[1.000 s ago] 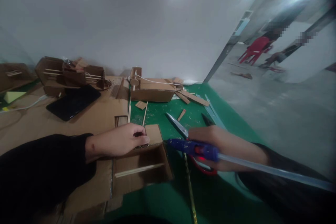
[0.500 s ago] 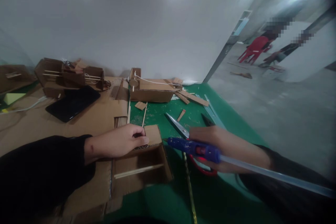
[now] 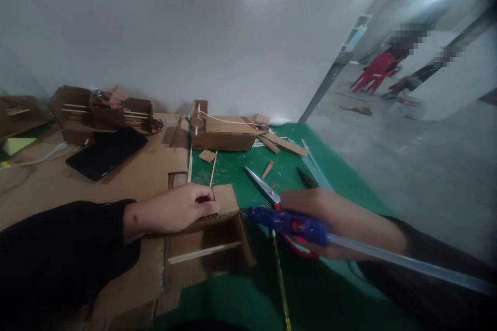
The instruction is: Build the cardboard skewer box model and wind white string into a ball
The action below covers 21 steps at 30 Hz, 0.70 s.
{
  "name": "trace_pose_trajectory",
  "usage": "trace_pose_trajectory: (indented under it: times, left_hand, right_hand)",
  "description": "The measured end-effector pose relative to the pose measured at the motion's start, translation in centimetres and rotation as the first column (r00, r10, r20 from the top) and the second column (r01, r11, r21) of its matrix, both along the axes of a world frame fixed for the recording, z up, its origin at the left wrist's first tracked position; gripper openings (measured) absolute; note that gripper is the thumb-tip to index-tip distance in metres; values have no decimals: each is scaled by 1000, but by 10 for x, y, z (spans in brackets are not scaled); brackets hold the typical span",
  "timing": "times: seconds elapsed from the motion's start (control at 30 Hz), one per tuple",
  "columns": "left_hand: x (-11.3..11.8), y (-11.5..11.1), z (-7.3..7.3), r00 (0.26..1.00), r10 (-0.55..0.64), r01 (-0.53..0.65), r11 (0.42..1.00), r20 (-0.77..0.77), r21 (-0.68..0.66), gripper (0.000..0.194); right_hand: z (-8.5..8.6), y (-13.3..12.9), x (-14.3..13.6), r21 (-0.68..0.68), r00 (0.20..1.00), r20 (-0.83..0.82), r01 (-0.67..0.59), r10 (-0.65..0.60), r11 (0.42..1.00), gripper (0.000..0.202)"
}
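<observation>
My right hand [image 3: 334,217] is closed around the blue glue gun [image 3: 289,222]; its nozzle has eased back slightly and now sits just beside the cardboard box [image 3: 205,238], apart from its edge. My left hand [image 3: 174,209] keeps pressing the box's top flap, fingers curled. Beyond the gun lie scissors [image 3: 264,189] on the green table [image 3: 233,300].

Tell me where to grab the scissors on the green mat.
Grip the red handle loops, coming from the near side. The scissors lie flat with blades pointing away, but the right hand and glue gun partly cover the handles.
</observation>
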<state>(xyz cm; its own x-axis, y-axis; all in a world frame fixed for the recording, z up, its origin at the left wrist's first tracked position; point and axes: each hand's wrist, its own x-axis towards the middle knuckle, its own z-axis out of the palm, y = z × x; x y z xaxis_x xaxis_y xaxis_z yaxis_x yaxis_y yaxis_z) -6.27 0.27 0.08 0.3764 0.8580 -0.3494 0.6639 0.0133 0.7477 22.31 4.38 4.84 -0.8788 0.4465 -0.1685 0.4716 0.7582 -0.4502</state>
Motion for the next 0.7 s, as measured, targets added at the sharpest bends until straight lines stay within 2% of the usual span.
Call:
trace_pose_trajectory:
  times: [0.37,0.53,0.63,0.67,0.7]
  left_hand:
    - [0,0,0,1000,3,-3,1000,-12,1,34]
    - [1,0,3,1000,-3,3,1000,-6,-3,36]
    - [2,-1,4,1000,-6,6,1000,-4,-1,35]
    - [2,-1,4,1000,-7,7,1000,-4,1,34]
    - [2,-1,4,1000,-7,7,1000,-4,3,34]
  right_hand:
    - [0,-1,6,11,1000,18,15,-15,1000,4]
    - [10,2,16,77,998,-52,39,-35,996,9]
    - [19,16,40,138,975,-134,198,-180,970,24]
    - [21,23,52,119,952,-129,293,-277,949,25]
    - [22,33,66,105,900,-141,427,-412,898,24]
